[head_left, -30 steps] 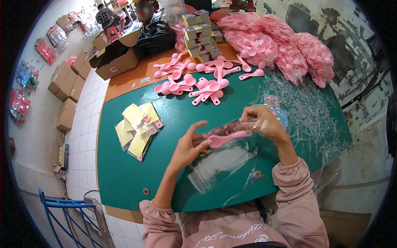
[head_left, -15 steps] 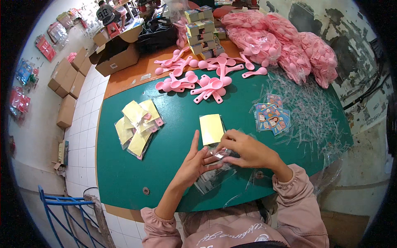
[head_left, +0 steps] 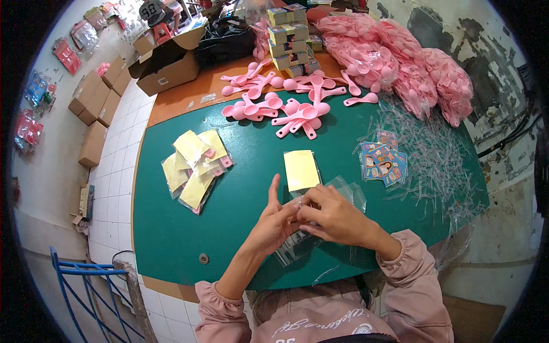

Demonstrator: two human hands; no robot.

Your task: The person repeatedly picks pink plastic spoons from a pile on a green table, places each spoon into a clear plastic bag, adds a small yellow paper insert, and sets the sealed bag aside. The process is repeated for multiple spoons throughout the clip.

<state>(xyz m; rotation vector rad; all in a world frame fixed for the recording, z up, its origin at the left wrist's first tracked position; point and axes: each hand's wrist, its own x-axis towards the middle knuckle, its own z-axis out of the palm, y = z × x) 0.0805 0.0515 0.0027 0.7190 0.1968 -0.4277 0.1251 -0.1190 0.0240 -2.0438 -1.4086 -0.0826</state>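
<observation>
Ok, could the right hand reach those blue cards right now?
Probably yes: the blue cards lie ahead and right of the right hand with only clear plastic between, though its fingers seem busy at the yellow packet.

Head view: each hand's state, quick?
Left hand: partly open, index finger extended, near the yellow card.
Right hand: fingers curled, meeting the left; can't tell whether it holds anything.

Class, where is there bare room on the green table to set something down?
The green tabletop is bare between the heap of clear yellow-backed packets and the single yellow rectangular packet, and between that heap and the small round grey fitting. Crowded: the far side, with pink plastic spoons; the right, with tangled clear plastic strips.
</observation>
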